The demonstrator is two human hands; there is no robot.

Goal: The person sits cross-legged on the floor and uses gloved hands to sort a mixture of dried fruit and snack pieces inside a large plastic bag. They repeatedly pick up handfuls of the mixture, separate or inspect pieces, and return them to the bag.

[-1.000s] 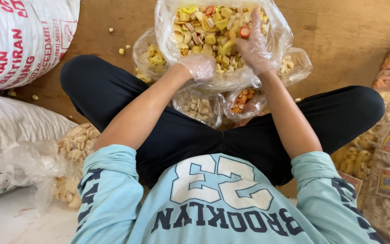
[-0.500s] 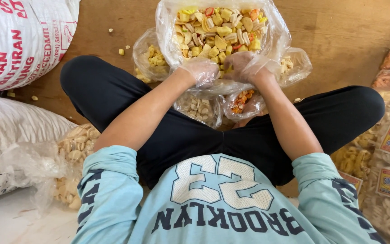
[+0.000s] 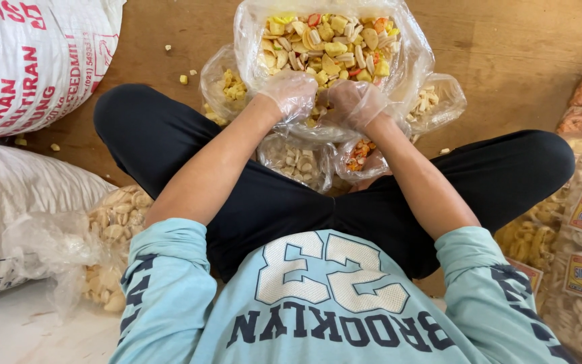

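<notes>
Now both gloved hands' fingers clamped on snack bag (image 3: 331, 40) near rim, side by side.

Person, seated, seen from above: clothing and hand coverings.
Light blue sweatshirt with sleeves pushed up above the elbows; dark navy block lettering and large white numerals outlined in navy across the chest; navy lettering running down each sleeve. Black trousers. Left hand (image 3: 294, 94) and right hand (image 3: 353, 104) each in a thin, clear, crinkled disposable plastic glove ending at the wrist. Forearms bare.
</notes>
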